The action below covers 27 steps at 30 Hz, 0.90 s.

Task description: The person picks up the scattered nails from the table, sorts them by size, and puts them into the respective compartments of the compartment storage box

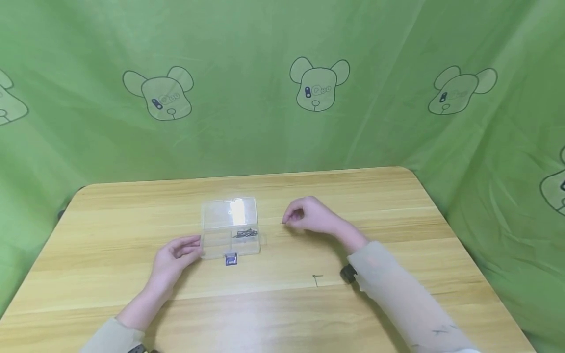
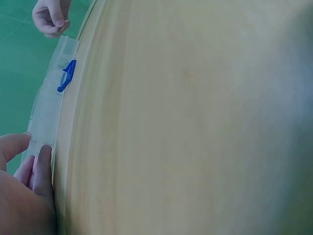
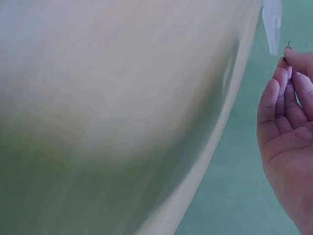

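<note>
A clear plastic compartment box (image 1: 217, 240) stands on the table with its lid (image 1: 216, 214) raised at the back and a blue latch (image 1: 231, 259) at its front. Dark thin nails (image 1: 245, 233) lie heaped in its right-hand compartment. At the left end of the box, my left hand (image 1: 175, 255) holds its side between thumb and fingers, as the left wrist view (image 2: 29, 181) also shows for this hand. To the right of the box, my right hand (image 1: 311, 214) pinches a small nail (image 3: 288, 44) between thumb and fingertip, raised above the table.
Two more nails (image 1: 317, 279) lie on the wooden table (image 1: 273, 318), below the right hand in the head view. A dark wrist device (image 1: 348, 273) sits under the right sleeve. Green cloth (image 1: 247, 137) with printed bear heads hangs behind the table and at its sides.
</note>
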Available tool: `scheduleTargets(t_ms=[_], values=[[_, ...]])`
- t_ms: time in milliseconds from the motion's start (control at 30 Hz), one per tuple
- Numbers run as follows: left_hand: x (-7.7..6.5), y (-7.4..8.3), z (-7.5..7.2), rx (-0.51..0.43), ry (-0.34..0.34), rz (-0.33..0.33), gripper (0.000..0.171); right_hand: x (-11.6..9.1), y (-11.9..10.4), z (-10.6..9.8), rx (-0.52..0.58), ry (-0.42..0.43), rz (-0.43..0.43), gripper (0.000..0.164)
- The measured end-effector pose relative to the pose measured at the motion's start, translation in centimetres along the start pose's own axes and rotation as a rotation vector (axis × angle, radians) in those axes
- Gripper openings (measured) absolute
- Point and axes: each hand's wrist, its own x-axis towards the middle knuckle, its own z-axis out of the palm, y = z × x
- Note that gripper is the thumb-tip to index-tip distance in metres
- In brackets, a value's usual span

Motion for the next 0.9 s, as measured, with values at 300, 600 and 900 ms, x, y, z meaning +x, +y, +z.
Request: scheduleTargets(t_ms=[300, 600, 900], values=[[0.1, 0.0, 0.0, -0.007, -0.002, 0.006, 0.052, 1.7, -2.1, 1.6, 0.005, -0.036, -0.042, 0.009], [0.1, -0.1, 0.0, -0.003, 0.002, 0.003, 0.052, 2.8, -3.6, 3.3, 0.005, -0.084, -0.067, 0.011], [0.0, 0.0, 0.0, 0.000, -0.003, 0.004, 0.052, 3.1, -4.6, 4.4, -0.024, -0.131, -0.100, 0.011]])
